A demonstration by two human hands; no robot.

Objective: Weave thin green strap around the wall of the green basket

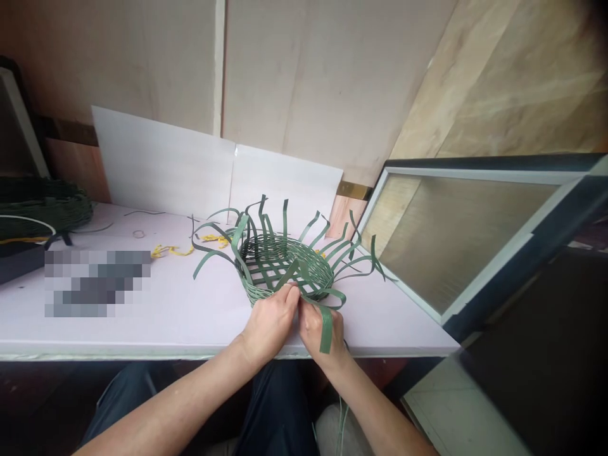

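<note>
A half-woven green basket (285, 266) of flat strips sits near the front edge of a pale table (180, 316). Loose strip ends stick up and curl out all around its rim. My left hand (270, 320) is closed, pinching strips at the basket's near rim. Touching it on the right, my right hand (320, 326) is also closed on the near rim. A loose green strip (327, 326) bends down over the back of my right hand.
A coil of dark green strip (42, 206) lies at the table's far left. Yellow ties (173, 250) and a rubber band (139, 234) lie behind the basket's left. White boards (166, 164) lean on the wall. A framed glass panel (456, 234) stands to the right.
</note>
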